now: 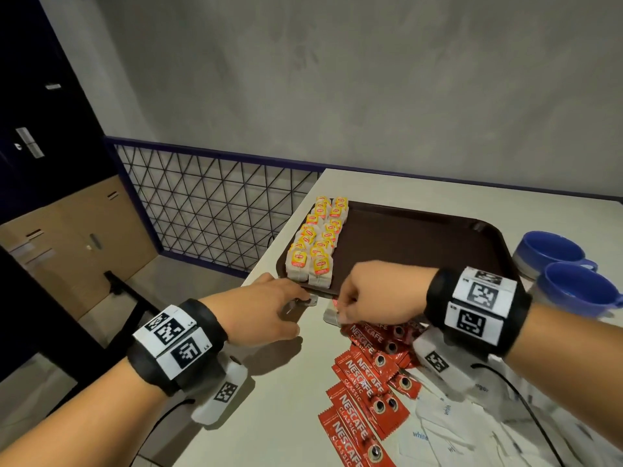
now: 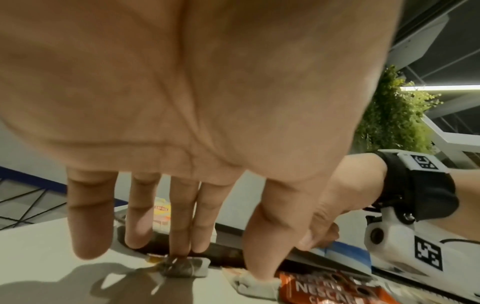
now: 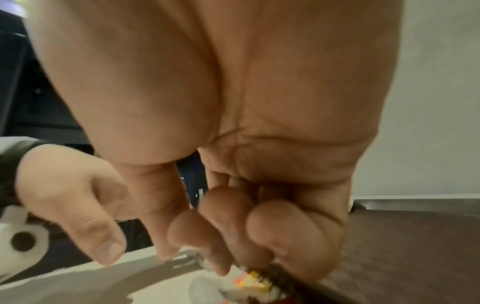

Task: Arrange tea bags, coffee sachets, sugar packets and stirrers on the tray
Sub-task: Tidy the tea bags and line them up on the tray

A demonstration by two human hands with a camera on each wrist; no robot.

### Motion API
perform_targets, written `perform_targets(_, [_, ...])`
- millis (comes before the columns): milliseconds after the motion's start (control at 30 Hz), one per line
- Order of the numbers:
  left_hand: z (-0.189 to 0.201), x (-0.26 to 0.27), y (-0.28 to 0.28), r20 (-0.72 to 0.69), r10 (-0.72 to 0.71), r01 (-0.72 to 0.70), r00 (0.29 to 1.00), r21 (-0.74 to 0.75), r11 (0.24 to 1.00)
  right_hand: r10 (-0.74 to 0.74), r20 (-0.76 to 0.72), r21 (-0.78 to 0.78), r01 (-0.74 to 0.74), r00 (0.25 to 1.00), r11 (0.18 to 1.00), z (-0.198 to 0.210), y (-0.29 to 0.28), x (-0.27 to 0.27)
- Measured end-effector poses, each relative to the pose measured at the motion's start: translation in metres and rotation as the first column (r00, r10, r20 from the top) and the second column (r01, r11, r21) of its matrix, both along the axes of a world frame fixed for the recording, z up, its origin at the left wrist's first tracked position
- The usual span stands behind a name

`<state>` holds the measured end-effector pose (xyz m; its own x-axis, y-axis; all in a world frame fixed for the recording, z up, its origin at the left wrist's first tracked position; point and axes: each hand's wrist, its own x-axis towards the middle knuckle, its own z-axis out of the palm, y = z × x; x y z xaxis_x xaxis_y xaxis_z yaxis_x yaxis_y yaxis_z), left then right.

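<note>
A brown tray (image 1: pixel 421 251) carries two rows of yellow-tagged tea bags (image 1: pixel 317 244) along its left side. My left hand (image 1: pixel 296 298) reaches to the tray's near left corner with straight fingers (image 2: pixel 182 236), and their tips press on a loose tea bag (image 2: pixel 185 267) on the table. My right hand (image 1: pixel 340 306) is just beside it with curled fingers (image 3: pixel 226 222), pinching another tea bag (image 3: pixel 252 279) by its yellow tag. Red coffee sachets (image 1: pixel 364 375) and white sugar packets (image 1: pixel 438 429) lie in loose heaps under my right forearm. No stirrers are in view.
Two blue cups (image 1: pixel 573 281) stand right of the tray. The white table (image 1: pixel 276 399) ends in an edge just left of my left hand. Beyond that edge stand a wire mesh railing (image 1: pixel 209 203) and cardboard boxes (image 1: pixel 84 237).
</note>
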<state>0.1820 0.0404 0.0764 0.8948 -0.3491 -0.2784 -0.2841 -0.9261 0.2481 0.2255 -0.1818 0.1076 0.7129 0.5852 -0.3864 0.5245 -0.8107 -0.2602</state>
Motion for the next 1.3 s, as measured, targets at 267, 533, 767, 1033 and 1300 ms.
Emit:
perform_targets(267, [-0.007,-0.018,0.007,0.018,-0.048,0.048,0.999,-0.027,0.998,0.083,-0.011,-0.131,-0.084,0.996,0.988,-0.011,0.003,-0.022])
perform_targets(533, [-0.01,-0.004,-0.003,-0.012,0.025,-0.025,1.0,0.014,1.0,-0.094,0.115,0.128,0.079,0.989,0.989,-0.01,-0.004,-0.008])
perform_targets(767, [-0.014,0.001,-0.004,-0.015,0.005,-0.004,1.0,0.095,0.996,-0.119,0.124,0.032,0.116,0.985,0.993,-0.013,0.003,0.027])
perform_targets(1033, [-0.01,-0.001,-0.003,-0.022,-0.007,0.008,1.0,0.079,0.997,0.021,0.215,-0.05,-0.01,0.976,0.999,-0.009,0.013,0.032])
perform_targets(1300, [-0.007,-0.017,0.002,-0.02,-0.017,0.017,1.0,-0.036,0.999,0.016,0.194,-0.019,-0.012,0.981,1.0,-0.008,0.009,0.032])
